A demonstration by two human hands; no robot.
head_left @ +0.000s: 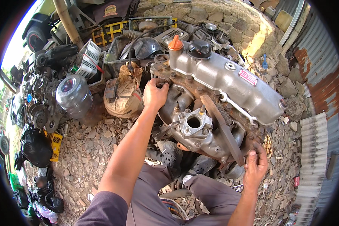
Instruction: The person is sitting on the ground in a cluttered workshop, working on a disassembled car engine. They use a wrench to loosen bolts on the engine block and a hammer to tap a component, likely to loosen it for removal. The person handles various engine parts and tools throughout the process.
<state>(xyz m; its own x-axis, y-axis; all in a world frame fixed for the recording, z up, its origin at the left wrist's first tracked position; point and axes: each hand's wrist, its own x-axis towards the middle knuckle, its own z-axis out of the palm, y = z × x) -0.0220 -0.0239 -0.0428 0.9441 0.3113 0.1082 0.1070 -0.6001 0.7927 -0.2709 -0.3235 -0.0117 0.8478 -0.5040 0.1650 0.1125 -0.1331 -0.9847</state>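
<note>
The engine (214, 75), with a wrench (239, 109) on it, sits in front. The left hand (155, 94) touches its left end; the right hand (255, 162) is at its right. I can't tell if either grips anything.

Bright daylight (left edge blown out).

1. Long engine with a silver metal top cover (218, 69) and an orange cap at its upper-left end; it lies slantwise, falling toward the right, with rusty brown metal below the cover.
2. Grey cast-metal manifold (208, 136) along the engine's near side, its flange's round opening uncovered.
3. Flat grey-brown bar (224, 130), slanting across the manifold.
4. Silver steel wrench (238, 108), lying along the cover's near edge.
</note>
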